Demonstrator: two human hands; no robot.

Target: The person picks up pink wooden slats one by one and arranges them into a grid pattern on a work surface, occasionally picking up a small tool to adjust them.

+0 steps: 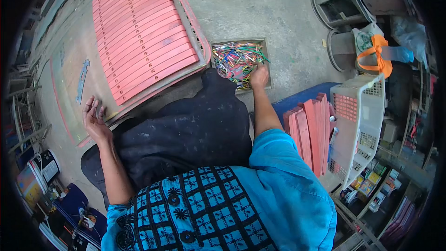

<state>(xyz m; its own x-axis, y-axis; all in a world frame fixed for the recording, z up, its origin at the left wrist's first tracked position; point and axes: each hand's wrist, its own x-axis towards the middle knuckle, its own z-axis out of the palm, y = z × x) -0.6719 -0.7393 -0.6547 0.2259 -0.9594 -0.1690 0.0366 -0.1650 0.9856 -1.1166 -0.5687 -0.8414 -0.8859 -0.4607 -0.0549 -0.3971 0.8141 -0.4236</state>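
Observation:
My right hand (259,75) reaches to the right side of a shallow box (268,67) filled with thin, many-coloured sticks (234,58). Its fingers are bent down among them; whether they pinch one is hidden. My left hand (95,117) hangs open and empty beside the edge of a low tabletop (100,86), fingers apart. On that tabletop lies a close row of pink-red slats (144,32), each with small holes. A flat blue-grey tool (82,81) with a notched head rests left of the slats, nearest my left hand.
More red slats (309,130) stand bundled at my right, by a white plastic crate (360,125). Large round drums (341,7) and an orange-handled bag (374,53) are at the far right. Buckets (44,167) stand at the lower left. Dark cloth covers my lap.

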